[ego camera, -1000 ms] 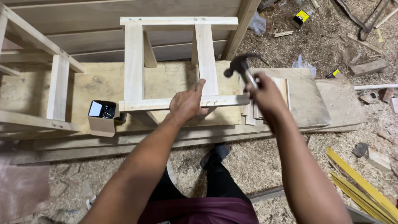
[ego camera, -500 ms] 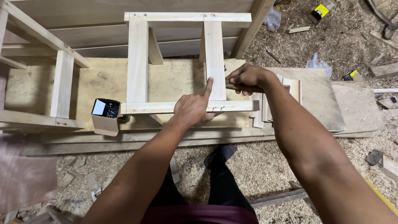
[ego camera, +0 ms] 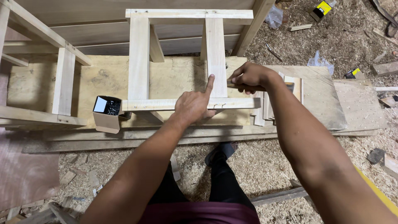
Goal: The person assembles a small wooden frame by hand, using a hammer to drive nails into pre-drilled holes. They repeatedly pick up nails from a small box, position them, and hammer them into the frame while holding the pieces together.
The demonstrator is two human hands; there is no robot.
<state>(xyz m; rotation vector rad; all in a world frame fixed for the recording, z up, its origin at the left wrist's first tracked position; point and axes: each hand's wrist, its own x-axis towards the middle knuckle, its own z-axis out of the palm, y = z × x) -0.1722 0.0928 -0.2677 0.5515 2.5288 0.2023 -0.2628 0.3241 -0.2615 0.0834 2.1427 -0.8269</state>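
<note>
Pale wood fills our view: a small frame [ego camera: 174,62] lies on the board [ego camera: 103,79]. Our left hand [ego camera: 192,105] presses flat on its near rail [ego camera: 166,103], forefinger pointing far along the right upright. Our right hand [ego camera: 248,76] is closed around a hammer handle [ego camera: 286,85] just right of it. An open cardboard box [ego camera: 107,113] sits at the rail's left end.

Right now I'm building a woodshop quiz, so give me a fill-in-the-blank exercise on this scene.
1. The left hand presses on the wooden frame with its ____ finger pointing up.
2. The right hand grips a hammer handle made of ____.
3. The small cardboard box left of the frame holds ____.
4. The floor is covered in ____.

Missing: index; wood; nails; sawdust
</note>
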